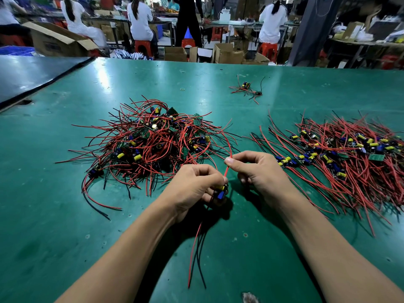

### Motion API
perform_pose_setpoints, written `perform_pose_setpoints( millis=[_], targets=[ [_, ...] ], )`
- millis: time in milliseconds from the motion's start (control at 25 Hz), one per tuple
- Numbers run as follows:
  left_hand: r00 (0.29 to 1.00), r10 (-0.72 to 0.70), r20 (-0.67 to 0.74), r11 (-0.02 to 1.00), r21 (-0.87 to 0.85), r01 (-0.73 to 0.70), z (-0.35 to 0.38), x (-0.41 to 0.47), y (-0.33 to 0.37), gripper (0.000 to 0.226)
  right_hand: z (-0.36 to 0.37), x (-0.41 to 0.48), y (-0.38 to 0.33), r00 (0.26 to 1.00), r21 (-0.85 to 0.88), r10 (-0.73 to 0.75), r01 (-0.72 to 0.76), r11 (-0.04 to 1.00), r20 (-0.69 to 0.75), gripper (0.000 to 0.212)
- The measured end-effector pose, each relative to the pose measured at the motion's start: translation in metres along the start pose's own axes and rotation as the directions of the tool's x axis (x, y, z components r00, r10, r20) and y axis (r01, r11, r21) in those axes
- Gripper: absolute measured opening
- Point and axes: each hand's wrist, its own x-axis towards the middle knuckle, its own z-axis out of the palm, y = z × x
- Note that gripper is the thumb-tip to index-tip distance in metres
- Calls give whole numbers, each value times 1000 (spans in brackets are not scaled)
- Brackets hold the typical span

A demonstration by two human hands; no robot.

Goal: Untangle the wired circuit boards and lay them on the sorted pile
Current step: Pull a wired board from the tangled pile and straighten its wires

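Board sits in my left hand, fingers curled round it, low and centre over the bench. Right hand pinches its red lead between thumb and forefinger, just up and right of the board, with the other fingers tucked under.

Past the pinch the lead arcs up and left toward the tangle. Can't tell if its end is free or snagged in there. Other leads, red and black, trail from the board straight back toward me, clear of both heaps.

Key geometry: the tangle is ahead-left and the sorted pile is to the right, nearer my right hand. Its near edge is just beside that hand's knuckles. Leads in that pile fan from upper left to lower right, with the boards in a band across the middle.

My read: the lead must come clear of the tangle first. Then the board goes right, with its wire axis swung from near-vertical in view to match that diagonal. Left hand has to cross or pass it over. Risk: dragging neighbours out of the tangle.
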Motion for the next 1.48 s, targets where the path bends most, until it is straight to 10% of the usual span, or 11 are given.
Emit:
perform_pose_setpoints(
  millis=[200,320,600,880,1080,1480],
  targets=[
    [999,22,33,998,50,-24,-1,4,-3,35,3,9,5,969,-134,-128,101,986,-212,14],
    [998,35,57,996,82,-40,-1,5,-4,31,12,11,4,969,101,-29,56,993,-246,11],
    [996,36,79,987,151,-48,1,7,-7,24,10,8,-9,914,701,307,-400,590,264,10],
    [999,31,24,999,25,-31,2,6,-8,13,7,3,0,961,281,197,-247,928,193,34],
    [999,34,-25,999,28,-33,0,6,-9,24,0,2,3,968,31,204,-210,977,148,24],
    [992,45,121,979,190,-67,-2,5,-6,17,7,14,7,983,258,122,-84,962,-136,15]
  ],
)
